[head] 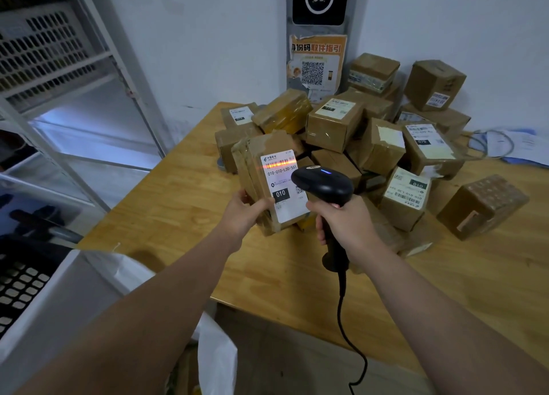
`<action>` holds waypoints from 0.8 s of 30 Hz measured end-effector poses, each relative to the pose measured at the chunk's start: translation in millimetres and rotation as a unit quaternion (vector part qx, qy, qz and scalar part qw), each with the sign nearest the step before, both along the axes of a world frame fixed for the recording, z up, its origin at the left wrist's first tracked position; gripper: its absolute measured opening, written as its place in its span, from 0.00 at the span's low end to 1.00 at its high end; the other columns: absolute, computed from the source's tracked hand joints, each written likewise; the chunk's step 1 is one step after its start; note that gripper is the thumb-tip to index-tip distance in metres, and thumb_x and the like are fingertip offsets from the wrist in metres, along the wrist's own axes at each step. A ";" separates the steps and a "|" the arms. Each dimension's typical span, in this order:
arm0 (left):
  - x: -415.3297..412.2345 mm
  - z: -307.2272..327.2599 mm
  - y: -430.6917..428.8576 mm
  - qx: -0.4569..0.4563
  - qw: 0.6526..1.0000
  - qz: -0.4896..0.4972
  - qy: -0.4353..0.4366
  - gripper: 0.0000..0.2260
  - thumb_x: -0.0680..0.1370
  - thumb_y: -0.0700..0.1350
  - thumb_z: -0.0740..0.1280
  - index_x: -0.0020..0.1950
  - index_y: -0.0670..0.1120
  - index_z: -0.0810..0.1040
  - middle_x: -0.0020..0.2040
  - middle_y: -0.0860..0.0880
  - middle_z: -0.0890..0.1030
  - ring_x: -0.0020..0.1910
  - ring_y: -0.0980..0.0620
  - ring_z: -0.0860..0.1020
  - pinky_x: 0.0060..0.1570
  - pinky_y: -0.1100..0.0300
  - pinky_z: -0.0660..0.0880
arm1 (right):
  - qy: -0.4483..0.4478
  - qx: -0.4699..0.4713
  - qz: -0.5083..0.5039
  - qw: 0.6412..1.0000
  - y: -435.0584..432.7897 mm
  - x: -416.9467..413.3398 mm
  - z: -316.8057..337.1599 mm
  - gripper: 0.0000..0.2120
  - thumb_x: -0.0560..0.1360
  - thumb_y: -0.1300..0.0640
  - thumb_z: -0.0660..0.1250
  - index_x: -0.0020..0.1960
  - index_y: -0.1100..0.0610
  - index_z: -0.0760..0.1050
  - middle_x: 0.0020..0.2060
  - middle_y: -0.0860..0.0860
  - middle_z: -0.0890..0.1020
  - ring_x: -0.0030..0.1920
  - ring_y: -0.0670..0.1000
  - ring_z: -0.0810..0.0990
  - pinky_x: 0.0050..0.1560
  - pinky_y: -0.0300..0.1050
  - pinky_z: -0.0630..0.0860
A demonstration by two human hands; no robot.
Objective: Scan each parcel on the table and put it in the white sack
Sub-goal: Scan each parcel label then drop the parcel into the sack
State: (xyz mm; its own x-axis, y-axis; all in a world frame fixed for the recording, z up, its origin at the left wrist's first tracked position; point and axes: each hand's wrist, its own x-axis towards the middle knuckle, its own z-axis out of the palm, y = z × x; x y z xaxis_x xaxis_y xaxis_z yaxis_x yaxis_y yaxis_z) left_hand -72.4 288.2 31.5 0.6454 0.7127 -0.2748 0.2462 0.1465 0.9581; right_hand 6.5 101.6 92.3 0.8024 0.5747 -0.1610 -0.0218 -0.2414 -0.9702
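Observation:
My left hand (242, 213) grips a brown cardboard parcel (261, 162) by its lower left corner and holds it upright above the wooden table (166, 213), its white label facing me. My right hand (346, 223) grips the handle of a black barcode scanner (323, 183), whose head is close in front of the label. A red scan line lies across the barcode at the top of the label. The white sack (215, 356) hangs at the table's near left corner, partly hidden by my left forearm. Several more brown parcels (335, 124) are piled behind.
The scanner's black cable (344, 320) hangs down over the table's near edge. White metal shelving (74, 76) stands to the left. A poster with a QR code (315, 67) hangs on the wall behind the pile. Papers and a grey cable (505, 145) lie at the far right.

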 end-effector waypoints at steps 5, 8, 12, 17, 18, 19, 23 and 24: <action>-13.2 1.5 -15.9 -0.002 0.999 0.032 -0.004 0.29 0.67 0.53 0.75 0.65 0.48 0.72 0.56 0.51 0.79 0.55 0.52 0.79 0.53 0.54 0.78 | 0.015 0.018 0.041 0.999 3.0 2.1 -6.9 0.13 0.74 0.57 0.71 0.35 0.63 0.77 0.26 0.55 0.77 0.26 0.50 0.76 0.31 0.44 0.76; -28.9 3.1 -28.5 0.007 0.998 0.066 -0.005 0.20 0.73 0.48 0.73 0.63 0.48 0.73 0.53 0.51 0.79 0.52 0.52 0.80 0.52 0.52 0.78 | 0.032 0.020 0.076 0.996 4.0 0.7 -13.4 0.11 0.74 0.58 0.71 0.36 0.63 0.77 0.25 0.53 0.76 0.26 0.51 0.75 0.31 0.44 0.76; -66.0 0.3 -44.7 0.017 0.993 0.119 -0.004 0.20 0.74 0.49 0.73 0.63 0.48 0.72 0.54 0.51 0.78 0.52 0.53 0.79 0.48 0.56 0.78 | 0.053 0.019 0.133 0.990 8.8 -11.2 -24.8 0.08 0.74 0.59 0.71 0.39 0.63 0.78 0.25 0.52 0.76 0.26 0.50 0.75 0.33 0.45 0.75; -136.3 -16.6 -61.7 -0.002 0.974 0.227 0.026 0.20 0.76 0.50 0.70 0.64 0.47 0.68 0.56 0.50 0.78 0.51 0.52 0.80 0.46 0.56 0.79 | 0.071 -0.001 0.211 0.975 25.6 -47.2 -41.9 0.09 0.74 0.60 0.72 0.37 0.61 0.76 0.23 0.50 0.75 0.25 0.49 0.74 0.33 0.46 0.76; -152.9 -22.9 -64.5 -0.001 0.967 0.252 0.041 0.20 0.76 0.51 0.69 0.64 0.46 0.68 0.56 0.49 0.78 0.50 0.51 0.80 0.46 0.55 0.80 | 0.073 -0.006 0.227 0.971 29.6 -56.3 -47.0 0.10 0.74 0.60 0.72 0.36 0.60 0.75 0.22 0.50 0.74 0.24 0.49 0.74 0.32 0.46 0.75; -168.9 -28.8 -68.5 -0.002 0.962 0.269 0.054 0.20 0.76 0.51 0.69 0.64 0.46 0.69 0.56 0.48 0.78 0.49 0.50 0.81 0.44 0.55 0.81 | 0.075 -0.014 0.241 0.968 33.1 -65.4 -52.5 0.12 0.74 0.60 0.71 0.34 0.60 0.74 0.22 0.50 0.73 0.23 0.49 0.74 0.31 0.45 0.74; -236.0 -57.7 -87.0 -0.016 0.942 0.315 0.113 0.18 0.77 0.50 0.68 0.62 0.44 0.69 0.54 0.46 0.78 0.45 0.49 0.81 0.33 0.60 0.79 | 0.061 -0.058 0.310 0.947 43.9 -102.1 -76.2 0.13 0.73 0.58 0.72 0.33 0.59 0.73 0.21 0.49 0.74 0.23 0.47 0.74 0.30 0.42 0.74; -251.8 -67.3 -90.7 -0.021 0.938 0.323 0.127 0.18 0.76 0.50 0.69 0.62 0.43 0.71 0.54 0.45 0.80 0.44 0.49 0.82 0.33 0.59 0.79 | 0.057 -0.066 0.329 0.940 46.2 -111.1 -81.7 0.12 0.73 0.58 0.72 0.34 0.59 0.74 0.22 0.48 0.75 0.23 0.47 0.75 0.31 0.42 0.75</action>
State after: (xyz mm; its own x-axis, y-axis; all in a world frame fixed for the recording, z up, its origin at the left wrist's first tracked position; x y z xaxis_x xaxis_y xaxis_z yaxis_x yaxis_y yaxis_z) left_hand -324.2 197.5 -35.8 -0.0074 0.9175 -0.3976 0.3130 0.3798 0.8705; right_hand -104.6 147.8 10.6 0.2537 0.9095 -0.3292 0.0723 -0.3572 -0.9312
